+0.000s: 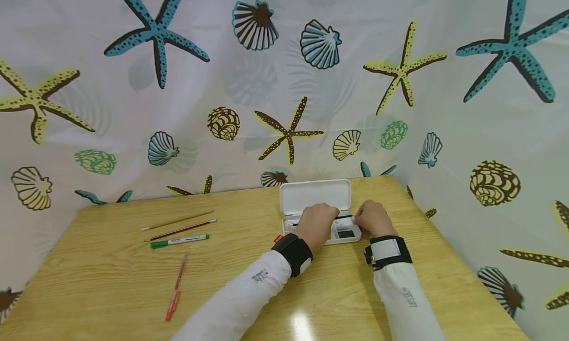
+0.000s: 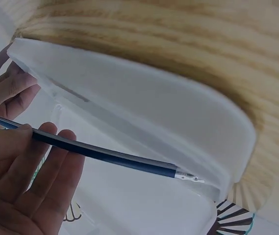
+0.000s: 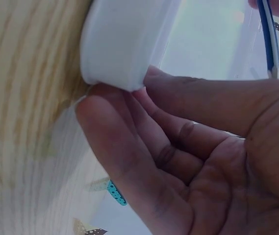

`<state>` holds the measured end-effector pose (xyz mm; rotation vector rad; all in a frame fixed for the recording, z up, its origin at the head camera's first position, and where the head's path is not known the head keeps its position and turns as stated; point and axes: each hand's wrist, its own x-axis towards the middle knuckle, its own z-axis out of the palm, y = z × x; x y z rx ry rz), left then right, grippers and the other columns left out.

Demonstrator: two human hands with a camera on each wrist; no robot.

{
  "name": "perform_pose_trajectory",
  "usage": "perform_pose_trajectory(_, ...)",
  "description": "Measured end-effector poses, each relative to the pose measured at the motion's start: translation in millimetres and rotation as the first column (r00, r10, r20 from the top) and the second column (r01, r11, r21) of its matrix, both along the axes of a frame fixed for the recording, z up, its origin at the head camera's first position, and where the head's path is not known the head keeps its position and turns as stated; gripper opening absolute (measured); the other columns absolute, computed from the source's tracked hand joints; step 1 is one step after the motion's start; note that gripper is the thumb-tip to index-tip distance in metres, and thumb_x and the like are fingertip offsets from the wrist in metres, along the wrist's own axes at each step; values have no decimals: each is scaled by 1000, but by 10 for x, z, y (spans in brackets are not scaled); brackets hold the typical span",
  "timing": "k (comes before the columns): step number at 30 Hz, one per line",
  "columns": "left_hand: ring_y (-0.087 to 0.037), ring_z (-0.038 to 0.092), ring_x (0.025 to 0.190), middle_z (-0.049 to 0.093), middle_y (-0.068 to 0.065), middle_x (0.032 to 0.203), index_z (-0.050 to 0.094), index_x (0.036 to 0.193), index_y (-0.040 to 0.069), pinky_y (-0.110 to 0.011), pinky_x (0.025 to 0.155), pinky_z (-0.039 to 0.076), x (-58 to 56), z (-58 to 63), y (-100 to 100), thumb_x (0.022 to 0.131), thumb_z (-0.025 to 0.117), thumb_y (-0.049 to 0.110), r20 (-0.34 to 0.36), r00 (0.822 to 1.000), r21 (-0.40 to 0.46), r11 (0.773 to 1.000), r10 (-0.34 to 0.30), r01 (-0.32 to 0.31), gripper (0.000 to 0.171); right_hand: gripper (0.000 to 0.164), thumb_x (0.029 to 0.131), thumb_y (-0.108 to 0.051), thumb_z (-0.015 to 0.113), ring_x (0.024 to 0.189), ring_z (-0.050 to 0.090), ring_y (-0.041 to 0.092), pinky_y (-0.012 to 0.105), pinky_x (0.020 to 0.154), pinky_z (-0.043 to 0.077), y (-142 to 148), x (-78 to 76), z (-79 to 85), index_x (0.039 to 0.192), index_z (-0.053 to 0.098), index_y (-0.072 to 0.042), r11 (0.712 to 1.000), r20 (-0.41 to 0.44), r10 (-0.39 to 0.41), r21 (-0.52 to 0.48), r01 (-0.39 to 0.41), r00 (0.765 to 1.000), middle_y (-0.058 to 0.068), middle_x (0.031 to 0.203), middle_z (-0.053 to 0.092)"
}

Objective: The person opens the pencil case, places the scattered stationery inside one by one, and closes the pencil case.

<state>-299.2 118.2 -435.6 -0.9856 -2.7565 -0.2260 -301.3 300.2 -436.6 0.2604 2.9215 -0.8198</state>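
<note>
A white pencil case (image 1: 329,241) stands on the table with its lid (image 1: 315,194) raised at the back. My left hand (image 1: 316,225) is over it, pinching a dark blue pencil (image 2: 105,154) between thumb and fingers. The pencil's silvery end points away from the fingers in the left wrist view. At the right end of the case, my right hand (image 1: 375,219) grips the wall, thumb at the rim and fingers along the outside. Inside the case a dark rectangular piece (image 1: 346,234) shows in the front compartment; the left hand covers part of the interior.
On the left of the table lie a yellowish pencil (image 1: 178,221), a dark red pencil (image 1: 181,229), a green-capped marker (image 1: 180,240) and a red pen (image 1: 177,287). A curtain (image 1: 284,84) printed with starfish and shells hangs behind and to the right.
</note>
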Motion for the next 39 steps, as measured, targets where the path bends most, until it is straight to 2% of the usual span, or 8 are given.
perform_pose_trajectory(4,-16,70,81,73,1,87,76,99,16,-33,66,57,-21,-55,2,90,81,10,1,1000,15,1000,13,-13,12,10,91,-3,71,73,61,27,32,59,47,-7,-1,12,89,73,6,1000,1,-3,12,3,1000,14,81,66)
perform_pose_trajectory(9,-17,71,79,72,0,85,76,96,17,-32,65,58,-30,-97,9,86,86,14,-10,999,-5,999,36,-36,14,9,91,-2,70,73,61,26,32,59,48,-2,2,19,88,72,6,1000,1,-4,11,4,1000,14,81,66)
perform_pose_trajectory(18,-18,72,79,74,-2,86,76,95,13,-33,65,58,-28,-97,-27,86,86,22,57,997,-45,998,45,-42,15,9,92,-4,71,73,61,26,32,59,47,-20,-11,8,89,73,5,1000,6,-17,19,17,1000,14,81,66)
perform_pose_trajectory(22,-18,71,77,73,-2,84,76,92,12,-33,63,57,-4,-76,-93,88,84,21,53,998,-29,999,41,-40,12,9,92,-4,71,72,61,25,31,58,46,-30,0,16,90,73,5,1000,7,-27,10,27,1000,13,80,66)
perform_pose_trajectory(27,-17,70,73,72,-3,81,77,92,10,-32,59,55,47,-38,-221,92,78,11,48,998,9,999,46,-46,1,11,93,-4,70,72,62,26,31,59,46,-42,16,28,92,72,6,1000,12,-24,5,24,1000,15,82,66)
perform_pose_trajectory(34,-17,71,79,74,-6,92,77,107,7,-32,67,58,138,50,-427,92,78,10,106,990,5,996,93,-94,16,11,93,-4,70,75,62,28,32,60,47,-62,23,42,95,72,7,1000,27,-30,-2,31,999,16,85,66)
perform_pose_trajectory(39,-14,67,73,74,-6,89,77,105,5,-28,62,55,238,157,-595,90,80,9,112,989,13,995,92,-94,16,11,94,-4,69,75,62,28,33,61,48,-48,19,36,95,71,7,1000,34,-26,4,26,999,17,85,66)
